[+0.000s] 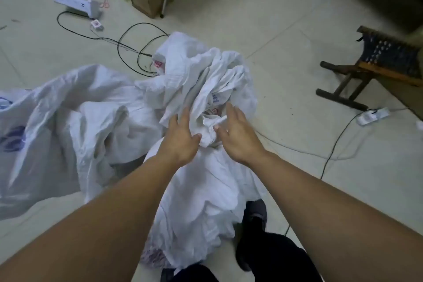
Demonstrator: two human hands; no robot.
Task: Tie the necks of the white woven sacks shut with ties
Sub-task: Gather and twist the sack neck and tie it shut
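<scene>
Progress looks early: no tie shows on any sack, and neither grip has one. The left grip (pixel 180 136) and right grip (pixel 238 137) are both spread, fingers nearly straight, resting on cloth and clasping nothing. Between their 2 thumbs sits the loosely bunched neck (pixel 209 129) of a white woven plastic sack (pixel 206 190), whose body runs back from the grips toward the person's feet. Just beyond the fingertips lies more crumpled white sacking (pixel 201 68); I cannot tell whether it is the same sack. Left of the left grip sprawls a limp blue-printed white woven sack (pixel 68 121). Gathering, wrapping and knotting all seem left to do.
</scene>
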